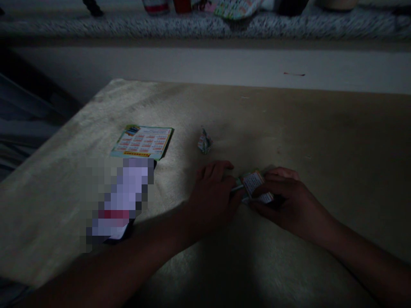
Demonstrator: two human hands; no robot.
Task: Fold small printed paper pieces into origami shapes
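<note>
A small folded piece of printed paper (253,183) lies low over the table between my two hands. My left hand (216,190) grips its left edge, with the thumb and fingers closed on it. On the other side, my right hand (285,194) has its thumb and fingers closed on the paper's right part. Beyond my left hand sits a small folded paper shape (204,142), standing up in a point. To the left lies a stack of printed sheets (143,142) with a calendar-like grid on top.
A phone (125,196) with a blurred-out screen lies below the stack on the pale table (180,107). Behind the table runs a white wall with a speckled stone ledge (112,29), which holds containers and a patterned packet (237,7).
</note>
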